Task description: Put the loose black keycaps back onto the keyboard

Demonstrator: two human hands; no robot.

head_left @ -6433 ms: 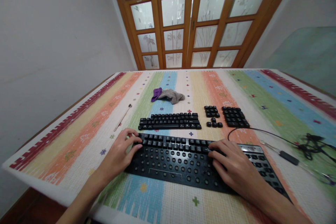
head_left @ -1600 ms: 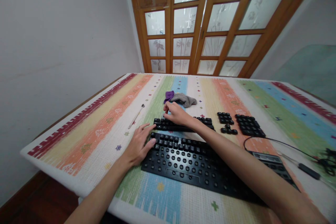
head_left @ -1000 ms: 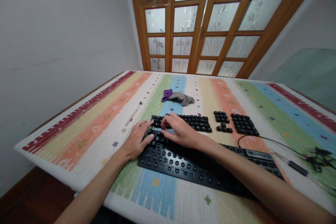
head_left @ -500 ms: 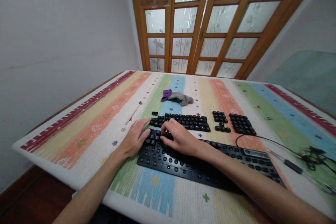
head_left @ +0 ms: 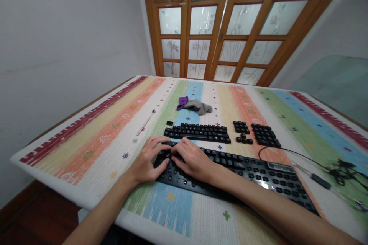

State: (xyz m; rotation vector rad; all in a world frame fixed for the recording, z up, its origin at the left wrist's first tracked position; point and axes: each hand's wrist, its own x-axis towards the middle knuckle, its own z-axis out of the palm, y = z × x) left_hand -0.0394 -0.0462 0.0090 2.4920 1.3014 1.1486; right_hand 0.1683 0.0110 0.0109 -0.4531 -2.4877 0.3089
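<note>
A black keyboard lies in front of me, its top rows fitted with keycaps and its lower rows mostly bare. My left hand rests at the keyboard's left end, thumb and fingers apart. Beside it, my right hand bends over the upper left keys, fingertips drawn in toward the thumb. Whatever is between those fingertips is hidden. Behind the keyboard, loose black keycaps sit in rows, and a separate keycap lies at their upper left.
Further back lies a grey and purple cloth. A thin brush is to the left. On the right are more keycap groups, a tangled black cable and a tool with a black handle. Striped cloth covers the table.
My left hand has shifted in over the keyboard's left end, its fingers reaching further right. The right hand has moved slightly left and lower, fingers flatter. The keyboard's right end sits slightly lower.
</note>
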